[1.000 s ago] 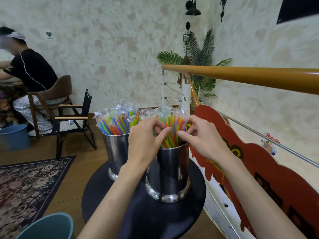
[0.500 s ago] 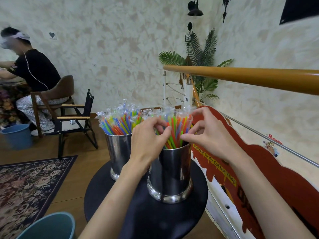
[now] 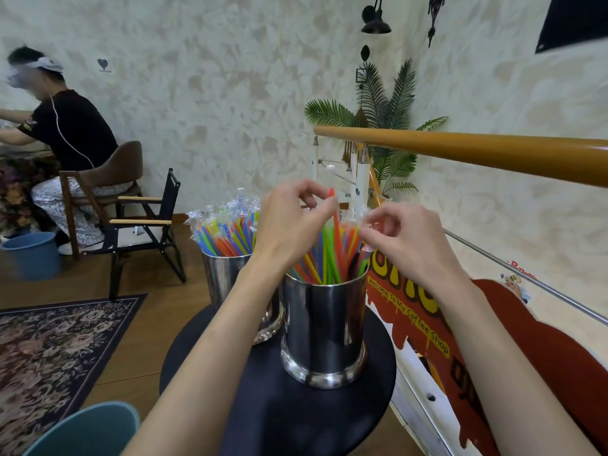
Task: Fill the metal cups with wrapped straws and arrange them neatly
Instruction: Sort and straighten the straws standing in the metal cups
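Our left hand (image 3: 292, 222) pinches an orange straw (image 3: 336, 225) standing upright, raised above the bundle in the near metal cup (image 3: 324, 327). Our right hand (image 3: 404, 238), just beside, pinches wrapper tips; the cup lies directly below.

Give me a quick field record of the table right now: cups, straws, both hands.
near cup: metal cup on the round black table, holds coloured straws
far cup: second metal cup, full of wrapped straws
left hand: left hand pinches one orange straw that stands higher than the rest
right hand: right hand above the near cup, fingers at the straw tops
floor: teal bin at lower left
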Motion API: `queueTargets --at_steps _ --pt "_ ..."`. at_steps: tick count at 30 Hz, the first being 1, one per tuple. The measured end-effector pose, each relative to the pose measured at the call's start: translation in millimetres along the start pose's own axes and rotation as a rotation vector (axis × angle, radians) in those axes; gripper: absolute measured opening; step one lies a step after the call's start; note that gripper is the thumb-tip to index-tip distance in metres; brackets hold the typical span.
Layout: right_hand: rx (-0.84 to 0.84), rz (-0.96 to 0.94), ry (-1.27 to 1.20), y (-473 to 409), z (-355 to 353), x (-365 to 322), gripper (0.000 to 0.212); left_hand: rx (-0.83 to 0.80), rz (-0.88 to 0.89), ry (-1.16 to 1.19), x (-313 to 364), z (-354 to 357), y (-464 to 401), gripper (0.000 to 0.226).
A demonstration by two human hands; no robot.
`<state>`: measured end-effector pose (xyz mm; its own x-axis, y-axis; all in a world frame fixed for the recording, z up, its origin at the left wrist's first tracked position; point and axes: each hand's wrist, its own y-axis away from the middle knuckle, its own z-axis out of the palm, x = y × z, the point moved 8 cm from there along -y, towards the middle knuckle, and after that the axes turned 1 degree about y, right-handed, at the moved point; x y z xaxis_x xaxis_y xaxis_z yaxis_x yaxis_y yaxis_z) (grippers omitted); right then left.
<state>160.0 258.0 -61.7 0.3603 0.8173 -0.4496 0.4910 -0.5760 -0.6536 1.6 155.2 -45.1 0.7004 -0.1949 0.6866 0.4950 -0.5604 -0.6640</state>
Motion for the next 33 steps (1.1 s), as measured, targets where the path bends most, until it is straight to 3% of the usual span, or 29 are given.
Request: queueTargets --at_steps 4,6,11,16,19,22,26,29,33 --pt "0.14 -0.063 -0.013 -2.7 -18.3 -14.8 0.041 0.036 0.02 0.084 7.3 -7.5 -7.6 0.012" --pt "0.173 -0.102 -0.036 -3.7 -22.4 -22.4 0.039 0.053 0.014 0.153 11.0 -12.6 -12.0 0.013" --pt "0.056 -0.125 -0.054 -0.9 -6.5 -25.7 0.013 0.106 0.03 0.283 15.6 -24.2 -15.1 0.008" --pt "0.067 -0.35 -0.068 3.1 -11.8 -53.1 0.023 0.211 0.059 0.389 22.2 -36.7 -13.7 0.009" --pt "-0.088 -0.374 -0.17 5.9 -4.7 -60.5 0.038 0.249 -0.057 0.535 13.7 -43.2 -14.5 0.009" --pt "-0.088 -0.403 -0.253 7.7 -9.7 -67.6 0.031 0.215 -0.162 0.592 2.8 -41.2 -13.2 0.011" --pt "-0.015 -0.426 -0.342 7.3 -22.9 -73.0 0.023 0.087 -0.228 0.469 -6.6 -28.1 -11.5 0.022" --pt "0.13 -0.408 -0.443 8.4 -41.8 -70.4 0.025 0.019 -0.129 0.204 -7.8 -24.0 -11.6 0.033" --pt "0.281 -0.343 -0.515 8.2 -60.0 -63.5 0.016 -0.062 -0.049 -0.105 -13.8 -21.3 -8.2 0.02"
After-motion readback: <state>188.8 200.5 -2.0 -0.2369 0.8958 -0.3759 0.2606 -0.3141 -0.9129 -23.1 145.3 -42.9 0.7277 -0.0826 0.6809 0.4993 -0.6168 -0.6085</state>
